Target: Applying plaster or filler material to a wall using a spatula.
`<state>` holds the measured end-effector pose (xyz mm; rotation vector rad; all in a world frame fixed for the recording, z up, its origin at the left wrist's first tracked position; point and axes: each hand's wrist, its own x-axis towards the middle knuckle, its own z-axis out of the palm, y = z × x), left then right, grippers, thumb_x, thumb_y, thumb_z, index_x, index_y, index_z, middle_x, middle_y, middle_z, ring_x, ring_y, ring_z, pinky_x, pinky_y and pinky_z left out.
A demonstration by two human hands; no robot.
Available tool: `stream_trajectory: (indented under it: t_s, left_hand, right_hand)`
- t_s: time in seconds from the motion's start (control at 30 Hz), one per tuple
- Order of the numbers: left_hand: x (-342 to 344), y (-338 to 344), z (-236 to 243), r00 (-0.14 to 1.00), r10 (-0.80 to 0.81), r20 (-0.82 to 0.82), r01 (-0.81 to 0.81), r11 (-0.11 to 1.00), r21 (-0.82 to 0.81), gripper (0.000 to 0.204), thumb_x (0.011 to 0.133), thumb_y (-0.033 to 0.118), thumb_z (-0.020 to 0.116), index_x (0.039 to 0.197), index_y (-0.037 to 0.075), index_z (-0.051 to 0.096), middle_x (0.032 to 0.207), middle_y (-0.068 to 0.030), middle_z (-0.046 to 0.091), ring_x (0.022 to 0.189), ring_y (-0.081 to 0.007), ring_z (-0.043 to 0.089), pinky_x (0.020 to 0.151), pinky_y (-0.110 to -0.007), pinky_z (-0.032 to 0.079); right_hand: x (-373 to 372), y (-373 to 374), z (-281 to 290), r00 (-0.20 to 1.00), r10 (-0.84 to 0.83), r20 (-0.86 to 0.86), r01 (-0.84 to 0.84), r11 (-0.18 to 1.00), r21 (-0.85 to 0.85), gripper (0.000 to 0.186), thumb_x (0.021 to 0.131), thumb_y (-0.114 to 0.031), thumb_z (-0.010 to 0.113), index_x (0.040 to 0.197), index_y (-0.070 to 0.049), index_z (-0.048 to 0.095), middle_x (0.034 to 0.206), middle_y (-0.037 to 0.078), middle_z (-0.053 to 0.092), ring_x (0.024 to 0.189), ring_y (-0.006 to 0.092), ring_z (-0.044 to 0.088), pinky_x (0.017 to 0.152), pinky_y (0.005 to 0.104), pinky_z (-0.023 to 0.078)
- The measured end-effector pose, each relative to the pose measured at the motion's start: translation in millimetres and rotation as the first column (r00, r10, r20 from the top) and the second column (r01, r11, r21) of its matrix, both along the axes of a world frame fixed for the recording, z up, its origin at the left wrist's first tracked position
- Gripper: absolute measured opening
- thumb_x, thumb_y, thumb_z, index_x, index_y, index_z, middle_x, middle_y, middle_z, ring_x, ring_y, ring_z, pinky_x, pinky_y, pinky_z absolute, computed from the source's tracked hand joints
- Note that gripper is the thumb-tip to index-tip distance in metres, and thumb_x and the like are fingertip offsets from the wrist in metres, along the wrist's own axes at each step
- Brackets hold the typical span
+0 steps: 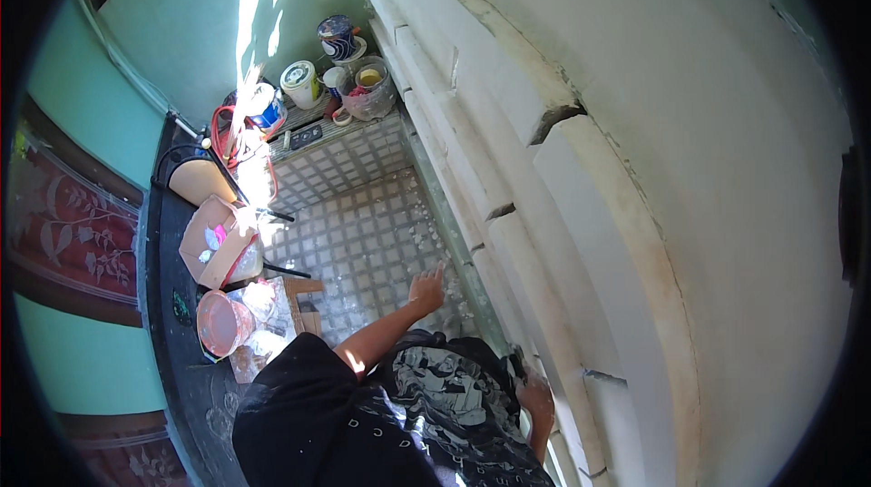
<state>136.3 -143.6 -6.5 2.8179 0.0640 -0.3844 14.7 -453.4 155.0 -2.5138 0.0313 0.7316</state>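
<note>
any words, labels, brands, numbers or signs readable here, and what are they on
No whole word, brand, number or sign reads clearly.
Black shirt: scattered pale letters, no full word legible.
White tub with yellow-green label: any print too small to read.
Dark blue and white bucket: too small to read.

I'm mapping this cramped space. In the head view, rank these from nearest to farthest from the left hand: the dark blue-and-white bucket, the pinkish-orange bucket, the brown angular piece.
From the left hand:
1. Brown angular piece, just to its left.
2. Pinkish-orange bucket, farther left.
3. Dark blue-and-white bucket, at the far end, ahead.
</note>
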Motion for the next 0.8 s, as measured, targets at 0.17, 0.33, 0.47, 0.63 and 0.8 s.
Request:
stream_trajectory:
  t_s: [0.17,0.33,0.47,0.63,0.8]
  left_hand:
    - [-72,56,-28,0.87,0.225,-0.438,-0.252,0.968,-0.003,0.072,0.079,0.031,0.055,0.138,0.002,0.028,0.114,-0.0196,0.058,0.106,-0.0334,0.057,0.089,-0.046,0.042]
    - [-157,104,-51,0.751,0.415,-0.514,-0.556,0.817,-0.152,0.078,0.078,0.039,0.059,0.136,-0.003,0.028,0.119,-0.0309,0.052,0.112,-0.0419,0.051,0.095,-0.046,0.041]
    - [-209,129,-76,0.605,0.547,-0.579,-0.727,0.676,-0.119,0.08,0.078,0.039,0.06,0.134,-0.009,0.029,0.121,-0.0332,0.049,0.116,-0.0423,0.048,0.097,-0.044,0.04]
    - [-297,161,-151,0.451,0.699,-0.555,-0.868,0.487,-0.093,0.074,0.078,0.039,0.061,0.13,-0.008,0.037,0.129,-0.0318,0.043,0.124,-0.04,0.041,0.102,-0.041,0.035]
    - [-357,161,-181,0.357,0.782,-0.511,-0.928,0.234,-0.29,0.074,0.078,0.023,0.064,0.135,-0.007,0.029,0.101,-0.0219,0.057,0.091,-0.0255,0.058,0.082,-0.036,0.046]
  right_hand:
    - [35,44,-26,0.998,0.024,0.06,-0.028,0.997,0.072,0.049,0.083,-0.025,0.056,0.127,-0.006,0.048,0.119,0.02,0.056,0.109,0.0394,0.052,0.096,0.0439,0.039]
    - [64,74,-16,0.991,0.12,-0.063,-0.112,0.987,0.12,0.047,0.08,-0.02,0.063,0.124,-0.01,0.051,0.119,0.018,0.056,0.113,0.0348,0.051,0.097,0.0402,0.039]
    - [83,91,-33,0.983,0.162,0.084,-0.174,0.972,0.161,0.045,0.08,-0.02,0.063,0.123,-0.014,0.052,0.115,0.017,0.058,0.11,0.0346,0.053,0.094,0.0402,0.041]
    - [115,122,-66,0.937,0.129,0.325,-0.149,0.988,0.036,0.043,0.089,-0.031,0.051,0.131,-0.021,0.047,0.113,0.014,0.058,0.109,0.0345,0.052,0.093,0.0441,0.04]
    - [148,138,-83,0.877,0.077,0.474,-0.038,0.995,-0.092,0.037,0.09,-0.033,0.049,0.125,-0.022,0.052,0.102,0.013,0.059,0.093,0.0326,0.059,0.082,0.0458,0.045]
